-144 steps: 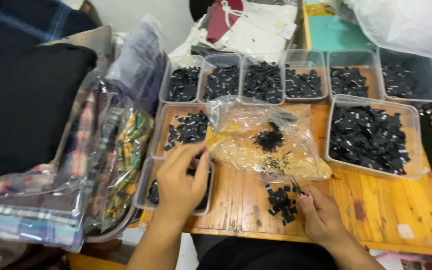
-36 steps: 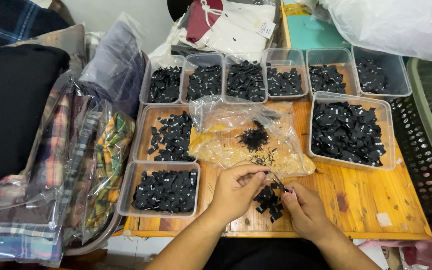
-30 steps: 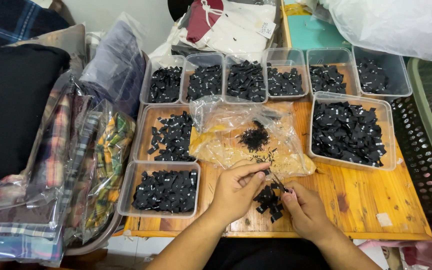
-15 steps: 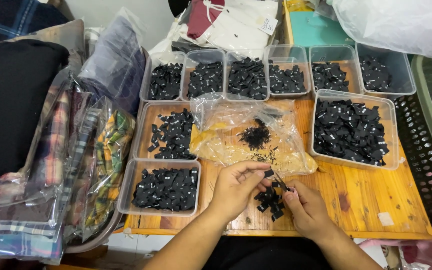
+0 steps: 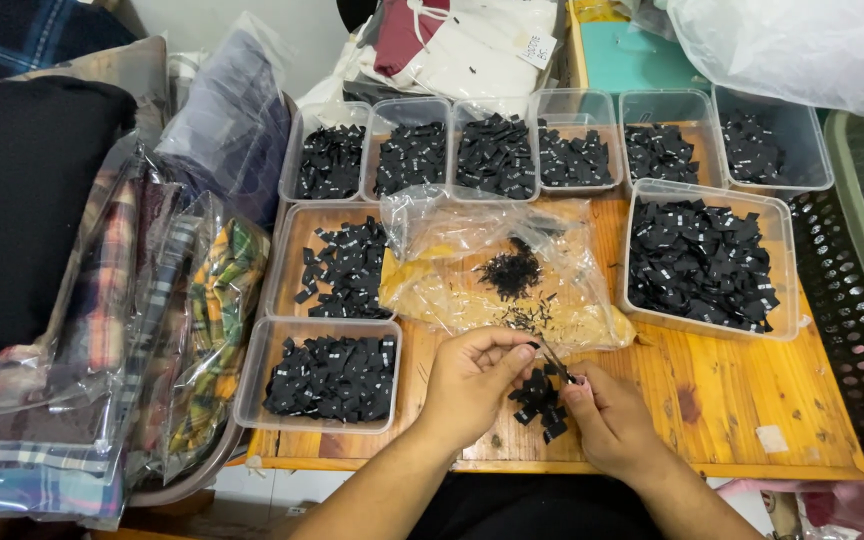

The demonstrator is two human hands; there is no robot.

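**Both hands working small black labels at the near table edge**

Left hand (image 5: 472,380) is curled, thumb and fingertips pinched on a black label (image 5: 530,347), just above a small loose pile of black labels (image 5: 539,400) lying on the wooden table (image 5: 722,400). Right hand (image 5: 607,415) is closed around a thin metal tool (image 5: 555,361), looks like snips or tweezers, can't tell which; its tip points at the pinched label. The hands are close together, with the pile between and below them.

Just beyond the hands: a crumpled clear plastic bag (image 5: 472,260) lying flat, with a small heap of black trimmings (image 5: 512,272) on it.

Left of the hands, near edge: a clear tray (image 5: 252,395) full of black labels. Farther behind it, a second tray (image 5: 287,250), partly filled. Right side: a large clear tray (image 5: 782,270), well filled. Far edge: a row of six smaller clear tubs (image 5: 552,100), all holding black labels.

Far left, off the table: bagged plaid garments (image 5: 152,330) stacked in clear plastic. Right edge: a dark perforated basket (image 5: 852,330).
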